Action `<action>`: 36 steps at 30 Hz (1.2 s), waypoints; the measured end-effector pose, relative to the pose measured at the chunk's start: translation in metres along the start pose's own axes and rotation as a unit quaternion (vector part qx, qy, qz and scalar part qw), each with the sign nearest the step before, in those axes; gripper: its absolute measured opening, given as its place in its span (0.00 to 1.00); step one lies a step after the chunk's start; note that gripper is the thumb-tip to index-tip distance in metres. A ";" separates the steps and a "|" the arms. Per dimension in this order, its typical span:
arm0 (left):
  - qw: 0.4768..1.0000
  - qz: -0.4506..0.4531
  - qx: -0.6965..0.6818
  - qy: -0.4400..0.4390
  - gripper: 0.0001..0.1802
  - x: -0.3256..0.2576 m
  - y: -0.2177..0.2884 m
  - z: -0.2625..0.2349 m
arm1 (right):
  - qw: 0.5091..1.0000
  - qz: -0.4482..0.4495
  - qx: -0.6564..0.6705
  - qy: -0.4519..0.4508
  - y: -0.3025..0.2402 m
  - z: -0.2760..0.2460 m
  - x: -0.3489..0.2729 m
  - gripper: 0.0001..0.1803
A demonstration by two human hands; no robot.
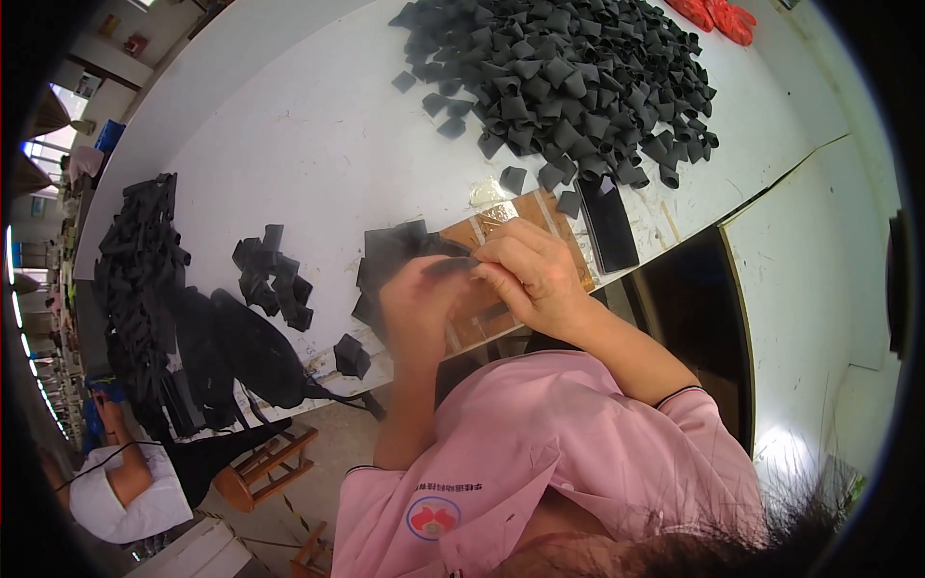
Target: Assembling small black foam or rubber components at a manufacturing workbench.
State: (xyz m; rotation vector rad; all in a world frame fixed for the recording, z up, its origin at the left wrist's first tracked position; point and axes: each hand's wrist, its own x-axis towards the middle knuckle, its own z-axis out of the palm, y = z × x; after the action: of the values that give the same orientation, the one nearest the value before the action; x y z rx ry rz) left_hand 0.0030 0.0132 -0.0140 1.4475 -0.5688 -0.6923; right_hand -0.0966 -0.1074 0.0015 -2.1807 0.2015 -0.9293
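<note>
both hands pinching a small black piece over the table edge

the left hand [416,299] and the right hand [528,275] are meeting just above the near edge of the white table [318,144], and between them a small black piece [448,265] is showing as a dark strip. the right grip is closing narrow on one end of it, thumb and fingertips pressed together; the left grip is curling around the other end, though how tightly it is pinching is partly hidden by the fingers.

the piece is looking thin, light and soft, like foam or fabric, bending easily rather than holding a stiff shape. by my judgement it is not fragile or slippery, and it is best taken by its edges with the fingertips, since a flat hold would crush or fold it.

under the hands a brown board [540,214] is lying on the table, with a short stack [395,252] of flat black pieces touching its left side. a big heap [568,77] of curled black pieces is sitting well beyond, and a smaller cluster [275,275] is lying to the left. a dark slab [609,226] is resting just right of the board. another person's sleeve [125,491] is showing at the lower left.
</note>
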 end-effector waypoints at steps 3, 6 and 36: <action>0.952 -0.140 -0.266 -0.059 0.07 0.005 -0.009 -0.009 | 1.000 0.003 0.006 0.018 0.003 0.004 -0.002 0.06; 0.703 -0.310 -0.625 -0.137 0.05 0.007 -0.017 -0.011 | 1.000 -0.006 0.014 0.015 0.003 0.007 -0.002 0.05; 0.970 0.069 0.192 -0.130 0.07 0.003 -0.029 -0.046 | 0.994 0.074 -0.081 0.024 -0.021 0.022 -0.041 0.10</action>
State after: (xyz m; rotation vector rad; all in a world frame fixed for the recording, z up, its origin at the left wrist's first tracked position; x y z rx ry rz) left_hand 0.0361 0.0430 -0.0457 1.6641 -1.0445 -0.6904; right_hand -0.1142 -0.0635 -0.0165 -2.2574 0.4704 -0.9090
